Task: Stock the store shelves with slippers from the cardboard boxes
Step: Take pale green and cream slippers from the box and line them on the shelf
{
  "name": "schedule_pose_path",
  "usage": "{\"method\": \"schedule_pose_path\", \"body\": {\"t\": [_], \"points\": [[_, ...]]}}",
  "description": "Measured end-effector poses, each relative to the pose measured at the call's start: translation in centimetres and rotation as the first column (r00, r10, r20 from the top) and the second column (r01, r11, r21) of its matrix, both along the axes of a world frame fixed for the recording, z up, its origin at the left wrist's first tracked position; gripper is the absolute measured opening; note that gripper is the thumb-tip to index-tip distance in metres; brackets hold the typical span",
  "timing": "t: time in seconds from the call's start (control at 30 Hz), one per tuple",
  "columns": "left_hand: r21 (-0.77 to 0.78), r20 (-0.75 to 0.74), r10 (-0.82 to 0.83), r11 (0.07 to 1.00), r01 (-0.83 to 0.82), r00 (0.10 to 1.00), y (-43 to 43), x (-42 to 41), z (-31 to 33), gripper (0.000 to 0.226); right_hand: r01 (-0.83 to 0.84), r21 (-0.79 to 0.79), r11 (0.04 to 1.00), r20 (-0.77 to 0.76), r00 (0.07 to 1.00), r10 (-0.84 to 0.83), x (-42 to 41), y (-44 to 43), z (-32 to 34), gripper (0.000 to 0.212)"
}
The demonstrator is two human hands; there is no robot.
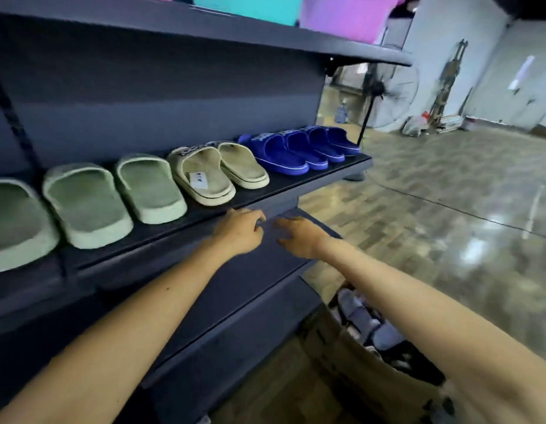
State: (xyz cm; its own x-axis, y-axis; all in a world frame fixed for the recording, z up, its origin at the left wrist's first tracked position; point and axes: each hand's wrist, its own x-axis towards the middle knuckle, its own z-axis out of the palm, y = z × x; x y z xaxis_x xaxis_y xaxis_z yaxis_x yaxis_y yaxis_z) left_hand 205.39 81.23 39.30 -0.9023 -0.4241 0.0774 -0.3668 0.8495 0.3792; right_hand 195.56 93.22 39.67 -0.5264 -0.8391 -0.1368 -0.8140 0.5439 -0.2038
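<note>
Two bare arms reached from the near side toward the shelf point(311, 175). The left hand point(239, 232) was at the shelf's front edge with its fingers curled; I could not tell if they gripped the edge or held nothing. The right hand point(299, 237) was just beside it, fingers loose and empty. Green slippers point(88, 206), beige slippers point(204, 175) and blue slippers point(284, 151) stood in a row, heels near, toes far. More slippers point(360, 316) lay in the cardboard box point(342, 362), near and to the right, under the right arm. That hand was closer, so it would likely reach back and down. Which way those slippers pointed was too blurry to tell.
</note>
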Motion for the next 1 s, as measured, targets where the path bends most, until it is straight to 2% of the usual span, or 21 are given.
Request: {"method": "schedule_pose_path", "body": {"t": [0.07, 0.13, 0.2, 0.27, 0.37, 0.5, 0.6, 0.7, 0.77, 0.9, 1.0], "points": [[-0.003, 0.051, -0.104, 0.995, 0.104, 0.993, 4.6, -5.0, -0.3, 0.036, 0.055, 0.019, 0.998, 0.019, 0.998, -0.055, -3.2, 5.8, -0.7, 0.046], [0.029, 0.061, -0.219, 0.976, 0.217, 0.974, 9.5, -9.5, -0.6, 0.033, 0.162, -0.036, 0.986, 0.052, 0.986, -0.16, -5.9, 11.8, -1.5, 0.04], [0.089, 0.095, -0.348, 0.936, 0.34, 0.933, 14.7, -13.1, -1.3, 0.027, 0.297, -0.043, 0.954, 0.088, 0.952, -0.292, -7.8, 17.6, -2.3, 0.037], [0.121, 0.123, -0.454, 0.889, 0.441, 0.882, 19.2, -16.2, -2.3, 0.029, 0.391, -0.025, 0.92, 0.116, 0.915, -0.385, -9.6, 22.6, -3.1, 0.035], [0.175, 0.131, -0.541, 0.838, 0.518, 0.831, 24.5, -19.4, -4.2, 0.032, 0.531, -0.016, 0.847, 0.189, 0.834, -0.519, -11.8, 28.6, -5.0, 0.034], [0.305, 0.214, -0.605, 0.787, 0.536, 0.767, 27.6, -22.6, -8.2, 0.028, 0.63, 0.071, 0.774, 0.275, 0.733, -0.622, -13.6, 33.6, -9.1, 0.033], [0.379, 0.265, -0.607, 0.78, 0.498, 0.749, 27.9, -25.3, -11.6, 0.015, 0.657, 0.15, 0.739, 0.333, 0.67, -0.663, -15.3, 35.8, -12.1, 0.032], [0.409, 0.319, -0.591, 0.791, 0.455, 0.741, 28.0, -28.3, -14.3, 0.022, 0.696, 0.2, 0.689, 0.382, 0.592, -0.709, -18.0, 36.9, -15.2, 0.031], [0.418, 0.361, -0.593, 0.793, 0.444, 0.72, 27.9, -30.7, -15.9, 0.027, 0.69, 0.257, 0.677, 0.385, 0.569, -0.726, -20.3, 37.1, -17.0, 0.032], [0.443, 0.37, -0.561, 0.807, 0.39, 0.741, 27.3, -36.6, -19.3, 0.014, 0.652, 0.365, 0.665, 0.394, 0.539, -0.744, -26.1, 37.0, -19.7, 0.033], [0.468, 0.419, -0.566, 0.805, 0.365, 0.71, 27.0, -40.1, -21.7, 0.011, 0.652, 0.407, 0.64, 0.413, 0.494, -0.766, -29.9, 36.6, -21.6, 0.034]]}}
